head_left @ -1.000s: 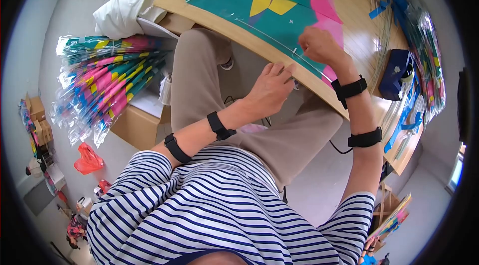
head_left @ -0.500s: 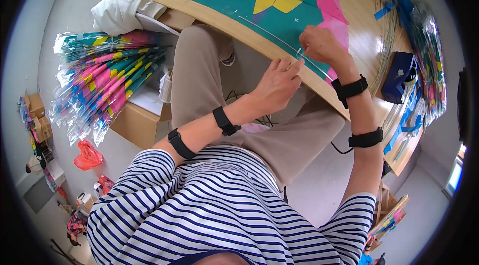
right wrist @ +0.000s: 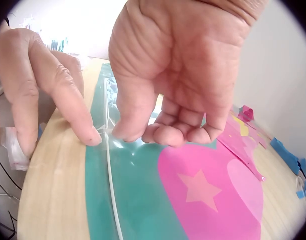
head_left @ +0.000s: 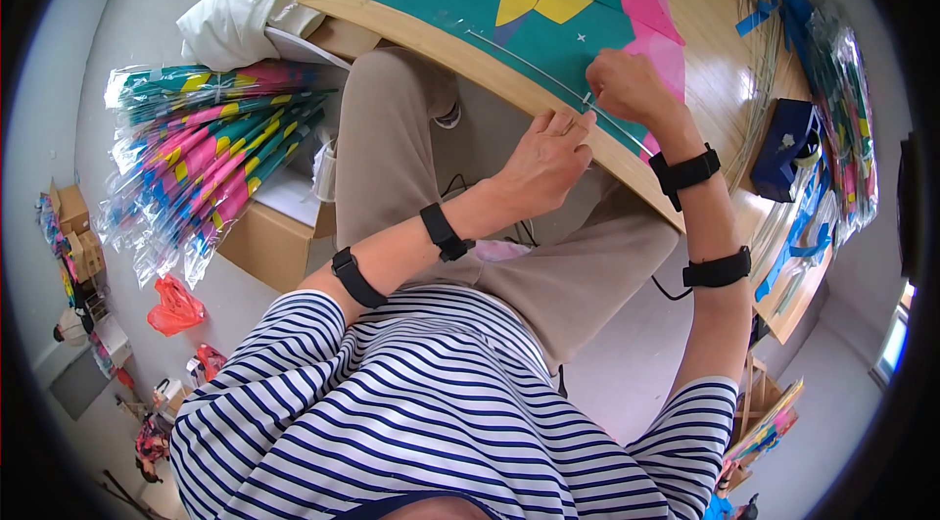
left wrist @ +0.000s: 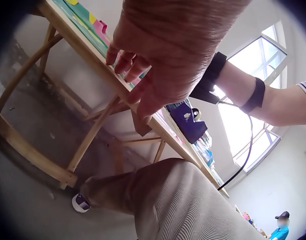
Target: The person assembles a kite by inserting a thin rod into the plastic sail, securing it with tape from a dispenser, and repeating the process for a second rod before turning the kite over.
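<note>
A green and pink printed plastic sheet (head_left: 548, 35) lies along the near edge of the table. On it runs a thin white rod (right wrist: 111, 185), with a small whitish tie (right wrist: 106, 131) across it. My right hand (head_left: 629, 89) is over the sheet, palm toward its wrist camera. Its thumb tip is right at the tie, pinching its end, and the other fingers are curled. My left hand (head_left: 543, 163) comes from the table edge. Its index fingertip (right wrist: 94, 139) is down on the sheet beside the tie, and its fingers are loosely bent and apart.
Folded printed sheets (head_left: 211, 143) in clear wrap lean over a carton (head_left: 259, 251) at left. At right are a dark blue tape dispenser (head_left: 775, 153), thin pale rods (head_left: 749, 118), blue strips (head_left: 759, 11) and a wrapped bundle (head_left: 842, 118). A knee (left wrist: 178, 200) is under the table.
My left hand has moved right and up, bringing its index fingertip to the tie. The right hand has stayed nearly in place. Little differs over the last half second.
</note>
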